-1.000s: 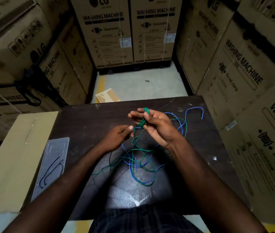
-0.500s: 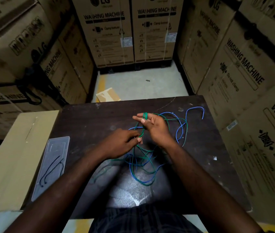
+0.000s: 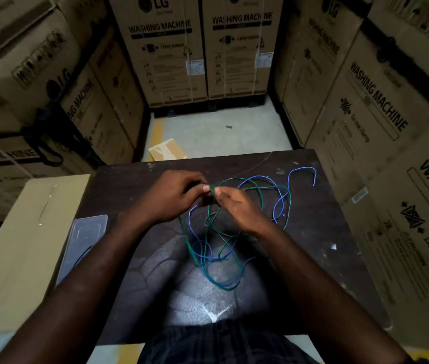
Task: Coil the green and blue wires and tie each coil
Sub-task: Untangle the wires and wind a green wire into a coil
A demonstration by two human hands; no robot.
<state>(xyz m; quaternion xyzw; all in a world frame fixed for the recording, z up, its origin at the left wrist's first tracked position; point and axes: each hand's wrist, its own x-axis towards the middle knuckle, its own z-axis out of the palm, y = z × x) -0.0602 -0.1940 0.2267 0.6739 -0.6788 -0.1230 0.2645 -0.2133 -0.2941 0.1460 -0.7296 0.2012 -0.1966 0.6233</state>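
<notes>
A green wire (image 3: 262, 199) and a blue wire (image 3: 297, 170) lie tangled in loose loops on the dark table (image 3: 134, 190). My left hand (image 3: 174, 195) and my right hand (image 3: 237, 206) meet above the table's middle. Both pinch the green wire at one spot where the fingertips touch. From there the green wire arcs right and also drops toward me into the tangle. The blue wire's free end curls at the far right of the table. Part of the green wire is hidden under my fingers.
A clear plastic lid (image 3: 82, 245) lies at the table's left edge, with a flat cardboard box (image 3: 24, 248) beside it. Stacked washing machine cartons (image 3: 378, 122) wall in the left, back and right. A small cardboard piece (image 3: 167, 149) lies on the floor beyond the table.
My left hand has moved up and right to meet the right hand at the green wire. The right hand has lowered, and the green wire no longer sits wrapped over its raised fingers.
</notes>
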